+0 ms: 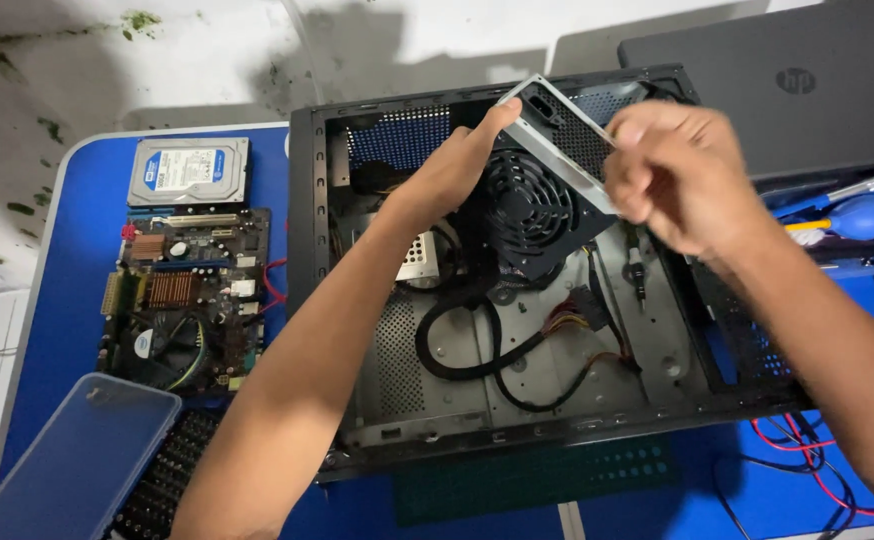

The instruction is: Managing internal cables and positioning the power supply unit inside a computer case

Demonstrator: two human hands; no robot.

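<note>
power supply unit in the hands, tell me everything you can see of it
The power supply unit is a boxy metal block, grey on its side walls with perforated vents, black on the face that carries a round fan grille. It is tilted, lifted partly out of the open computer case. The left hand grips its upper edge, the right hand its right side. Black and coloured cables trail from it onto the case floor.
</note>
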